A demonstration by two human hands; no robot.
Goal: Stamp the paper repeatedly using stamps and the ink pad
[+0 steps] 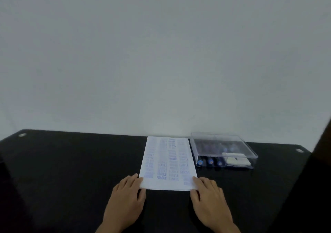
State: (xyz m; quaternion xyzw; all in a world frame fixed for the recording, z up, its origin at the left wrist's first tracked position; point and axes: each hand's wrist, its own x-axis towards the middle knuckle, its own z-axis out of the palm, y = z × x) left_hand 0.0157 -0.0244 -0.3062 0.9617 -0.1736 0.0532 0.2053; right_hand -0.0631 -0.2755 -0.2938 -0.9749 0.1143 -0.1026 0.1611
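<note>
A white sheet of paper [168, 163] lies on the black table, covered with several rows of blue stamped words such as SAMPLE and FRAGILE. My left hand [128, 191] rests flat at the sheet's near left corner, fingers straight and touching its edge. My right hand [208, 192] lies flat at the near right corner, fingertips on the paper. Right of the sheet stands a clear plastic box [223, 150] with its lid on; inside it lie three stamps with blue ends [210, 161] and a pale ink pad [236, 161]. Neither hand holds anything.
The black table [71, 170] runs to a pale wall behind, with small round metal fittings near its far left [22, 135] and far right [299, 150] corners. A dark edge [320, 143] cuts in at the right side of the view.
</note>
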